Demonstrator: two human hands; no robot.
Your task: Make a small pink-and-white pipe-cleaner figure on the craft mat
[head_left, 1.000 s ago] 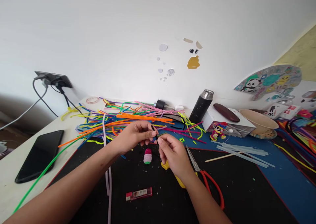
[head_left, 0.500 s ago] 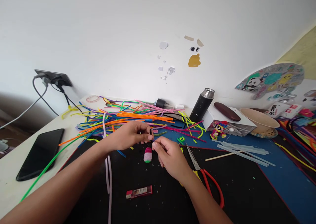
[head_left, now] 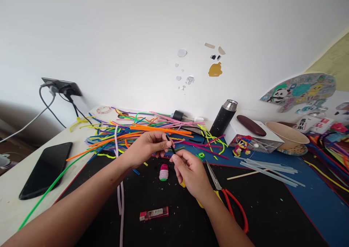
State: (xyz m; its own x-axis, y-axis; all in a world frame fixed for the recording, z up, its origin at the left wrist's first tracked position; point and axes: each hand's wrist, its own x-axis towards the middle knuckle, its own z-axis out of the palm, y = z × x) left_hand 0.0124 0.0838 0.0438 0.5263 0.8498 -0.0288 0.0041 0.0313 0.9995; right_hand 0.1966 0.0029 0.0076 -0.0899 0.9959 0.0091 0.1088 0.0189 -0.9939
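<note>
A short black pipe cleaner [head_left: 173, 150] stretches between my two hands above the dark mat. My left hand [head_left: 148, 147] pinches its upper end between thumb and fingers. At the lower end, my right hand [head_left: 192, 172] is closed on it with thumb and forefinger. Just below the hands, a small wrapped piece [head_left: 163, 172] in magenta, pale pink and green lies on the mat. Yellow parts show under my right hand and wrist; most of that thing is hidden. Scissors with red handles [head_left: 229, 199] lie beside my right forearm, and a pink lighter [head_left: 154, 213] is nearer to me.
Many coloured pipe cleaners [head_left: 136, 130] are heaped along the wall. To the right are a black flask [head_left: 223, 116], a colourful figurine [head_left: 242, 146], translucent glue sticks [head_left: 269, 172], a wooden stick [head_left: 242, 175] and a bowl [head_left: 286, 132]. A phone [head_left: 46, 170] lies left.
My hands have moved slightly apart, and more of the black pipe cleaner now shows between them, slanting down to the right. The camera view has shifted a little.
</note>
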